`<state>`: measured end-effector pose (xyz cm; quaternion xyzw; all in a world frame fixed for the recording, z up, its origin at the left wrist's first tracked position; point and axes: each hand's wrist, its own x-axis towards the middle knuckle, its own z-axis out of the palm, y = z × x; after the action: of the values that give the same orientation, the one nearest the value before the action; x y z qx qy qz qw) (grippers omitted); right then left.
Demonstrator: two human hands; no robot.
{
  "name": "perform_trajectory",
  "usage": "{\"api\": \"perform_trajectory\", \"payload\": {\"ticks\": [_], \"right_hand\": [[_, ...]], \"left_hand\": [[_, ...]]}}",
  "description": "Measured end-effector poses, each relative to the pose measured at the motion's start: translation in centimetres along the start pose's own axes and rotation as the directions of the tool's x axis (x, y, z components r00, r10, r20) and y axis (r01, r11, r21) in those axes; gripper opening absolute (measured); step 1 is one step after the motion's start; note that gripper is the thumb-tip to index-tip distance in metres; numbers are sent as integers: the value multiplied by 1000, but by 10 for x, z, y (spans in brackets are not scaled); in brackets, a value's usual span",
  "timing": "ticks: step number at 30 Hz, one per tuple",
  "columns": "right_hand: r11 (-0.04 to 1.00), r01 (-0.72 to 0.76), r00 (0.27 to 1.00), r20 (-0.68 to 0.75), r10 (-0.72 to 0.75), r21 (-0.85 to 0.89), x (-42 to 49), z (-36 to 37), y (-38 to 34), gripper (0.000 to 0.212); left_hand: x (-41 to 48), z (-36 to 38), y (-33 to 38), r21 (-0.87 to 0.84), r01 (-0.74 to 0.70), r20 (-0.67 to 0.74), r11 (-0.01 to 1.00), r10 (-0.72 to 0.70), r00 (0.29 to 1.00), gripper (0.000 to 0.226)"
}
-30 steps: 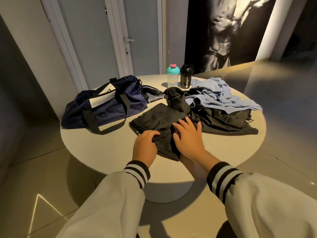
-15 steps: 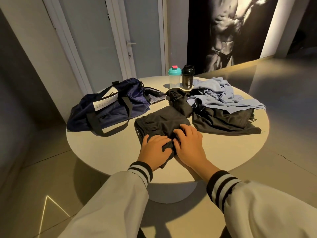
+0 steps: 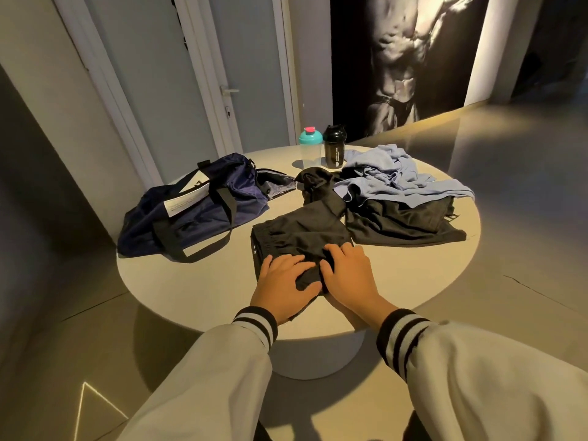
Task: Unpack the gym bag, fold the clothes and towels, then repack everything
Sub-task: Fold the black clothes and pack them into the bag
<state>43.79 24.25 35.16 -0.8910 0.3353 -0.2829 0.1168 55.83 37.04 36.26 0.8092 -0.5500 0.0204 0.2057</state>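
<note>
Working at a round table [image 3: 191, 281], beside a navy gym bag [image 3: 197, 214] lying unzipped on its left side. Pressing the left hand [image 3: 283, 288] and, just beside it, the right hand [image 3: 350, 275] onto the near end of black shorts [image 3: 302, 233] at the table's front middle, grip spread flat on both, fingers resting on the cloth, pinching nothing. Facing a teal-lidded shaker [image 3: 310, 148] and a black shaker [image 3: 334, 148] at the far edge and, further right, pale blue cloth [image 3: 391, 176] heaped over a black garment [image 3: 404, 224].

dim room | warm light from right | shadow under table [image 3: 203, 281] | wide-angle edge bend
</note>
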Motion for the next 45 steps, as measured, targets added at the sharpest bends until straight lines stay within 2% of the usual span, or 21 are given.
{"api": "perform_trajectory", "payload": {"ticks": [2, 4, 7, 11, 14, 16, 19, 21, 23, 24, 26, 27, 30, 32, 35, 38, 40, 45], "right_hand": [[1000, 3, 1000, -11, -2, 12, 0, -2, 1, 28], [999, 39, 998, -51, -38, 30, -1, -2, 0, 18], [990, 126, 991, -49, -123, 65, -1, -3, -3, 14], [978, 136, 985, 88, -151, 161, -5, -13, -8, 25], [970, 208, 967, 123, -224, 127, -7, -9, -4, 39], [965, 244, 962, 106, -253, 93, -5, -4, -1, 38], [970, 232, 972, 18, -234, 67, -2, 0, 2, 24], [978, 200, 980, -19, -199, 51, -2, -1, 4, 22], [988, 154, 988, -30, -153, 20, -3, -3, 3, 24], [991, 134, 991, -19, -134, 5, -3, -3, 2, 24], [993, 120, 993, -2, -121, -18, -5, -5, 1, 26], [992, 125, 992, -1, -125, -26, -5, -6, 0, 26], [989, 150, 988, 25, -150, -9, -6, -8, -2, 27], [984, 171, 983, 60, -173, 41, -6, -7, -3, 31], [977, 152, 985, 59, -163, 151, -7, -11, -6, 25], [947, 37, 998, 31, -50, 320, -9, -20, -2, 22], [920, -7, 1000, 30, -5, 392, -10, -23, 2, 25], [900, -23, 998, 60, -4, 436, -8, -17, 4, 16]], "left_hand": [[2, 0, 0, 15, -2, 47, 1000, 1, 999, 57], [5, 1, -3, -4, 15, 21, 1000, -15, 1000, 50], [6, 1, -8, -55, 28, -48, 998, -31, 998, 35], [3, -1, -6, -200, 62, -87, 978, -81, 993, 28], [-1, -9, 0, -343, 127, -130, 931, -181, 975, 28], [-3, -12, 2, -402, 170, -137, 900, -243, 960, 28], [-5, -10, -3, -370, 120, -218, 921, -212, 953, 27], [-5, -9, -6, -317, 62, -252, 946, -147, 956, 28], [-7, -8, -5, -227, -10, -220, 974, -41, 975, 34], [-8, -7, -4, -170, -38, -186, 985, 6, 982, 44], [-8, -5, -2, -124, -34, -131, 992, 17, 991, 59], [-8, -6, 0, -139, -13, -138, 990, -6, 990, 58], [-5, -7, -3, -238, 28, -214, 971, -80, 973, 26], [-5, -8, -6, -324, 79, -204, 943, -152, 967, 13], [-10, -13, -5, -478, 158, -175, 864, -270, 947, 14], [-14, -17, -7, -642, 244, -130, 727, -416, 900, 15], [-14, -20, -12, -711, 247, -119, 658, -459, 880, 21], [-13, -27, -17, -760, 221, -197, 611, -541, 817, 26]]}}
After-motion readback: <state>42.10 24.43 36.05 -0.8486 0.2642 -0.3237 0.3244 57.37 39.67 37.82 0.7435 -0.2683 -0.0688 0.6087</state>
